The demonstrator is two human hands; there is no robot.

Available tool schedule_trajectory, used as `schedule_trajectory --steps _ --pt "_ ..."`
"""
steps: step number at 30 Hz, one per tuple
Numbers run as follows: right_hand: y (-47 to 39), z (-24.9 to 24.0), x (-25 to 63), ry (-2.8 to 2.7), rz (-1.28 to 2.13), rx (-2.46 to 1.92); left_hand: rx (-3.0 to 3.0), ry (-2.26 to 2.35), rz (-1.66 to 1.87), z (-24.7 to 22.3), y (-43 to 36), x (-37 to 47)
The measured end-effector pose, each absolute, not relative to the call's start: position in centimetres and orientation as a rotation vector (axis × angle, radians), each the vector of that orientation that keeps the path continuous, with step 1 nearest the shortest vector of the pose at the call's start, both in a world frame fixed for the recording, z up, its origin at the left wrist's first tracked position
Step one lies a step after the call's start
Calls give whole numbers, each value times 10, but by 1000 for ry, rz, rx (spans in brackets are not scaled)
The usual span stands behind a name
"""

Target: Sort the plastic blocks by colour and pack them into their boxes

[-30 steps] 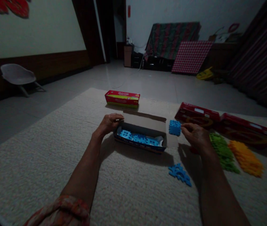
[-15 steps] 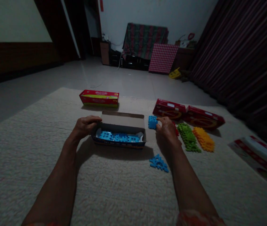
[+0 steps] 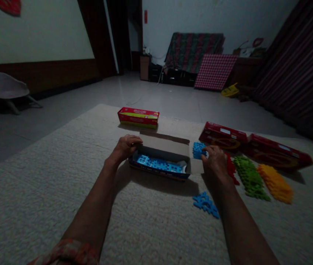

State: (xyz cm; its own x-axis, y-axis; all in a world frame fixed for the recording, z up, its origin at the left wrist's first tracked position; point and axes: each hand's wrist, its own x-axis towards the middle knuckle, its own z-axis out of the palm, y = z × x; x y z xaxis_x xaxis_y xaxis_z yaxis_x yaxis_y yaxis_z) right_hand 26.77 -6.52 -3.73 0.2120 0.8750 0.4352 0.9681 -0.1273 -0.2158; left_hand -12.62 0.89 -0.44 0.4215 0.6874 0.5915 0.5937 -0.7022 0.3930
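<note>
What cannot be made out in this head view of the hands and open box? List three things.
- Print on the closed red box: too small and dim.
- Right hand covers part of the blue block.
- Open box: near wall hides lower contents.

A dim living room in a home. A cream shaggy rug covers part of a pale tiled floor. Beyond the rug, against the far wall, stands a piece of furniture draped in striped cloth, with a checked board leaning on it. Left of the rug sits a small plastic chair; to the right hangs a dark striped curtain.
</note>
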Motion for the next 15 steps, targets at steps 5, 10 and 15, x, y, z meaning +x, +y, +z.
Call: schedule_trajectory --steps 5,10,15 --pt "-68 -29 272 -1713 -139 -2013 2590 1134 1171 -9 10 -128" --pt "-70 -18 277 -1723 85 -1930 2554 1136 1175 -11 11 -130" --pt "-73 -8 281 -1658 103 -1904 2482 1136 1191 -11 11 -131"
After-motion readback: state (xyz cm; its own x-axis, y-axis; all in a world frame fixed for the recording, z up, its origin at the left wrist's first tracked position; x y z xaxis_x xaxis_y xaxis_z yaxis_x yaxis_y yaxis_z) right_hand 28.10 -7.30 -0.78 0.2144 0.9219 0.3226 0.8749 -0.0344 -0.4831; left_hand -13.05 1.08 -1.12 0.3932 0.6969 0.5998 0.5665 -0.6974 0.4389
